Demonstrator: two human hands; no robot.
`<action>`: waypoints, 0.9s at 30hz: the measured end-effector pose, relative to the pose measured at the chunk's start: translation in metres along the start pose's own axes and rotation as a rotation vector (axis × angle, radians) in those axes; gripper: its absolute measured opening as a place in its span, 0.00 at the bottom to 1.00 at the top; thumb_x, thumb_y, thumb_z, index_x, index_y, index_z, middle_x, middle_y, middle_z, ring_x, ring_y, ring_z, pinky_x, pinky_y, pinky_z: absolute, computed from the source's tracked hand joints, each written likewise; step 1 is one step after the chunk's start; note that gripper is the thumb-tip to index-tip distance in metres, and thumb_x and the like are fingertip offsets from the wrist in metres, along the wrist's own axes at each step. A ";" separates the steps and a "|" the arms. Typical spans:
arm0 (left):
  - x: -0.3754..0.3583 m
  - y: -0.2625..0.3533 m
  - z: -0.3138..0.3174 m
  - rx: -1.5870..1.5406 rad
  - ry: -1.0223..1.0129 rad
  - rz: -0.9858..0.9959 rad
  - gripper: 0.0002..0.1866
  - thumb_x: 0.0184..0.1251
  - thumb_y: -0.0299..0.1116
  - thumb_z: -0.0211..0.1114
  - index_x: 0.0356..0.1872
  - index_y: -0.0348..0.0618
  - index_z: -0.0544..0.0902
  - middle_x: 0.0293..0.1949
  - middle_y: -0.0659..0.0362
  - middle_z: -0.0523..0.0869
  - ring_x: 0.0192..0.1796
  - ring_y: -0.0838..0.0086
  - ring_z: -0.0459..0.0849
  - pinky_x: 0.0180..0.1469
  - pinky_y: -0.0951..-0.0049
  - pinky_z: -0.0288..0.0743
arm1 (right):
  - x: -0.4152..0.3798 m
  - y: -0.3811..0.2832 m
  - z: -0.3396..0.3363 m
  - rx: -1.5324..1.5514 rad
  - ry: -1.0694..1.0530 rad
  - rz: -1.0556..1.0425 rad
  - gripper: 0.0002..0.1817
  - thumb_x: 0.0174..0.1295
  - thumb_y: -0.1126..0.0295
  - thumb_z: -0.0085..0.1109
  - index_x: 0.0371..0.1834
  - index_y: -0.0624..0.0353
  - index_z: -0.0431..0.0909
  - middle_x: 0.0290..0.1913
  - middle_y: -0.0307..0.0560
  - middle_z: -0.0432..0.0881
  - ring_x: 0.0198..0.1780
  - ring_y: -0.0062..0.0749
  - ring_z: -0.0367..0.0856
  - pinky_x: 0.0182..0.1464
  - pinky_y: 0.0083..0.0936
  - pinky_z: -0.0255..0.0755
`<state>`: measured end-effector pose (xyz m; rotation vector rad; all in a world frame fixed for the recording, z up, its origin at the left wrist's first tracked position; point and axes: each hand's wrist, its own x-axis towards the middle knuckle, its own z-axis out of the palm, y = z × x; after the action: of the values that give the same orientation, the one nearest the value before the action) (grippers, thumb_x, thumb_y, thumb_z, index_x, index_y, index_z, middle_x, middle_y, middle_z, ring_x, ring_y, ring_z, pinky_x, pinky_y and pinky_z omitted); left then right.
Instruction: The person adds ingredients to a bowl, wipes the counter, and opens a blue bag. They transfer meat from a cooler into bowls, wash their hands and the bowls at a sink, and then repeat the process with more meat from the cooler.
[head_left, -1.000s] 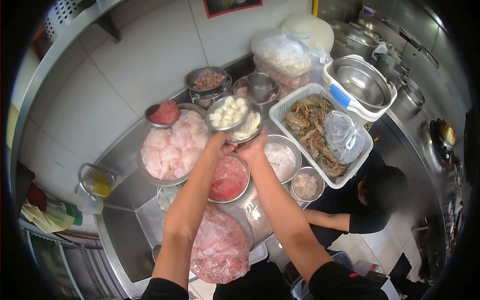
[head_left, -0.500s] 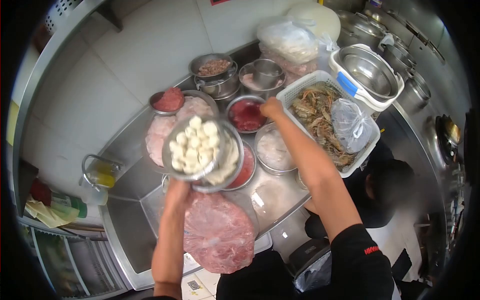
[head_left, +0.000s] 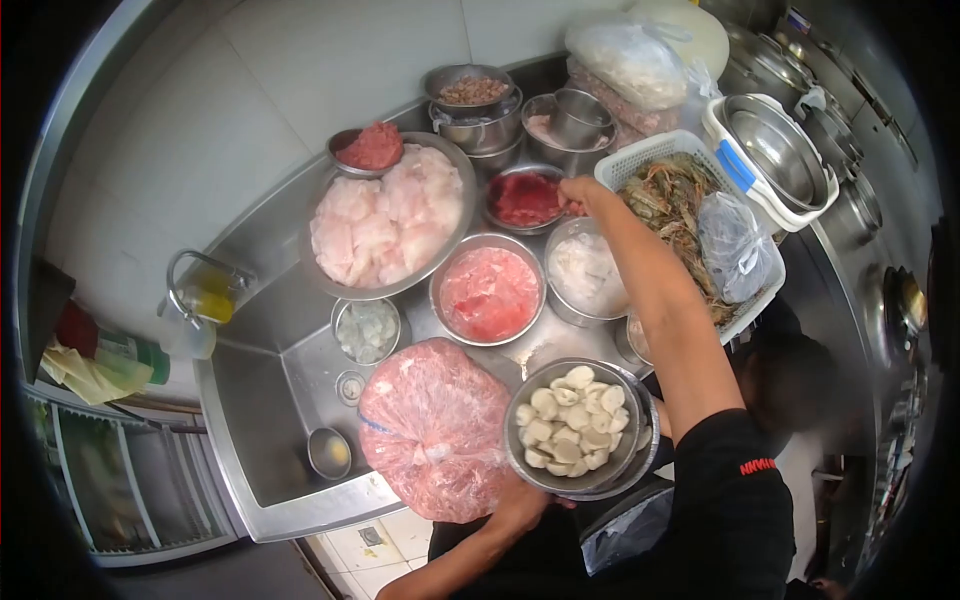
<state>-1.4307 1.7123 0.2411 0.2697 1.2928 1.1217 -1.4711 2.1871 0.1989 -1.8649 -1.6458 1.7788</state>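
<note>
My left hand (head_left: 522, 505) holds a steel bowl (head_left: 516, 455) of pale, rounded white pieces (head_left: 572, 420) from below, with another steel bowl (head_left: 648, 425) under it, beyond the counter's front edge. Its fingers are partly hidden beneath the bowls. My right hand (head_left: 580, 197) reaches across and grips the right rim of a steel bowl of dark red meat (head_left: 524, 200). Close to that hand are a bowl of whitish pieces (head_left: 588, 268) and a white basket of shrimp (head_left: 665, 205). A large bag of frozen pink meat (head_left: 435, 430) lies left of the held bowls.
On the steel sink counter stand a big bowl of pale fillets (head_left: 385, 220), a bowl of pink meat (head_left: 490, 292) and a small bowl of translucent pieces (head_left: 367, 331). A steel cup (head_left: 329, 455) sits in the basin. Another person's dark head (head_left: 795, 380) is low at right.
My left hand has carried the stacked bowls right and toward me, uncovering the fillets and pink meat. My right hand stays at the dark red meat bowl. The view has shifted.
</note>
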 end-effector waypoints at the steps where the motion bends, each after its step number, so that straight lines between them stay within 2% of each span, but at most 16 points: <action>1: 0.003 -0.004 0.005 0.033 -0.018 -0.012 0.11 0.68 0.28 0.53 0.46 0.33 0.76 0.35 0.51 0.84 0.28 0.72 0.83 0.23 0.76 0.78 | -0.012 -0.001 -0.001 -0.012 0.058 -0.101 0.06 0.45 0.76 0.53 0.14 0.64 0.73 0.15 0.48 0.72 0.11 0.24 0.62 0.13 0.22 0.53; 2: 0.006 -0.007 0.012 0.026 -0.012 -0.012 0.11 0.68 0.28 0.53 0.46 0.33 0.76 0.35 0.51 0.84 0.28 0.72 0.83 0.23 0.76 0.78 | -0.024 -0.002 0.001 -0.024 0.114 -0.197 0.05 0.44 0.76 0.54 0.14 0.64 0.74 0.14 0.49 0.73 0.12 0.25 0.64 0.13 0.22 0.55; 4: 0.013 -0.007 0.025 -0.260 0.009 0.003 0.13 0.69 0.28 0.52 0.51 0.34 0.73 0.39 0.51 0.84 0.30 0.71 0.84 0.25 0.75 0.80 | -0.017 -0.010 0.001 -0.024 0.131 -0.217 0.05 0.43 0.76 0.56 0.14 0.65 0.75 0.15 0.49 0.73 0.12 0.26 0.66 0.13 0.23 0.56; 6: 0.019 -0.010 0.029 -0.229 0.032 -0.036 0.14 0.70 0.28 0.52 0.53 0.34 0.71 0.42 0.51 0.83 0.32 0.70 0.84 0.26 0.75 0.82 | -0.037 -0.023 -0.005 -0.097 0.164 -0.168 0.05 0.41 0.77 0.57 0.13 0.66 0.76 0.15 0.50 0.75 0.12 0.26 0.68 0.13 0.23 0.58; 8: 0.036 -0.026 0.030 -0.292 0.055 -0.027 0.13 0.69 0.27 0.52 0.53 0.34 0.72 0.44 0.51 0.82 0.34 0.69 0.85 0.26 0.75 0.83 | -0.050 -0.031 -0.007 -0.091 0.240 -0.229 0.05 0.41 0.77 0.56 0.13 0.67 0.76 0.15 0.49 0.74 0.12 0.27 0.67 0.13 0.23 0.58; 10: 0.046 -0.036 0.033 -0.297 0.088 -0.022 0.14 0.68 0.25 0.52 0.53 0.35 0.71 0.46 0.50 0.81 0.37 0.67 0.85 0.28 0.72 0.84 | -0.071 -0.035 -0.016 -0.034 0.230 -0.248 0.05 0.41 0.78 0.56 0.13 0.67 0.76 0.14 0.49 0.74 0.12 0.27 0.67 0.13 0.23 0.57; 12: 0.066 -0.055 0.030 -0.312 0.138 0.113 0.16 0.71 0.33 0.52 0.55 0.36 0.71 0.48 0.51 0.81 0.41 0.67 0.85 0.33 0.69 0.85 | -0.084 -0.037 -0.022 0.023 0.220 -0.280 0.05 0.41 0.78 0.55 0.14 0.67 0.76 0.14 0.49 0.73 0.12 0.27 0.67 0.13 0.23 0.57; 13: 0.074 -0.057 0.029 -0.322 0.152 0.097 0.16 0.70 0.31 0.52 0.56 0.36 0.71 0.48 0.51 0.81 0.43 0.66 0.85 0.36 0.68 0.85 | -0.087 -0.036 -0.028 0.030 0.195 -0.290 0.04 0.41 0.78 0.55 0.15 0.67 0.76 0.14 0.48 0.73 0.12 0.27 0.67 0.14 0.23 0.56; 17: 0.097 -0.066 0.024 -0.349 0.181 0.068 0.16 0.70 0.28 0.51 0.56 0.35 0.71 0.48 0.50 0.81 0.42 0.66 0.84 0.39 0.68 0.84 | -0.109 -0.034 -0.037 0.085 0.197 -0.334 0.03 0.40 0.78 0.56 0.15 0.67 0.75 0.13 0.48 0.71 0.12 0.28 0.66 0.14 0.25 0.55; 20: 0.097 -0.056 0.030 -0.341 0.202 0.052 0.16 0.70 0.27 0.51 0.56 0.34 0.70 0.49 0.49 0.80 0.43 0.66 0.84 0.40 0.69 0.84 | -0.162 -0.033 -0.030 0.073 0.193 -0.372 0.04 0.39 0.77 0.57 0.14 0.66 0.74 0.14 0.48 0.71 0.13 0.29 0.65 0.15 0.26 0.56; 22: 0.094 -0.064 0.024 -0.350 0.134 0.054 0.18 0.69 0.29 0.54 0.57 0.35 0.68 0.51 0.49 0.79 0.44 0.65 0.84 0.41 0.66 0.83 | -0.172 -0.029 -0.027 0.042 0.201 -0.391 0.04 0.39 0.77 0.57 0.14 0.66 0.75 0.14 0.48 0.71 0.13 0.29 0.65 0.16 0.25 0.56; 24: 0.077 -0.063 0.008 -0.305 -0.120 -0.246 0.20 0.68 0.32 0.57 0.57 0.35 0.69 0.51 0.47 0.79 0.44 0.63 0.84 0.39 0.64 0.83 | -0.187 -0.028 -0.019 0.008 0.199 -0.415 0.04 0.39 0.76 0.57 0.14 0.66 0.75 0.14 0.48 0.71 0.14 0.29 0.66 0.16 0.25 0.56; 25: 0.034 -0.027 0.008 -0.285 -0.182 -0.350 0.19 0.64 0.37 0.61 0.51 0.35 0.74 0.42 0.50 0.82 0.38 0.66 0.84 0.37 0.68 0.81 | -0.203 -0.028 -0.014 -0.031 0.171 -0.369 0.05 0.39 0.75 0.57 0.14 0.66 0.75 0.15 0.48 0.71 0.14 0.30 0.65 0.16 0.25 0.55; 27: -0.026 0.046 -0.017 -0.036 -0.307 -0.365 0.17 0.66 0.40 0.59 0.47 0.37 0.77 0.37 0.54 0.84 0.35 0.70 0.84 0.36 0.72 0.79 | -0.247 -0.032 0.003 -0.096 0.119 -0.303 0.06 0.39 0.73 0.58 0.14 0.65 0.75 0.14 0.48 0.70 0.13 0.30 0.64 0.15 0.27 0.54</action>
<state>-1.4655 1.7077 0.2848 0.1626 0.9985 0.7579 -1.4303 2.0245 0.3832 -1.6142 -1.8785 1.4648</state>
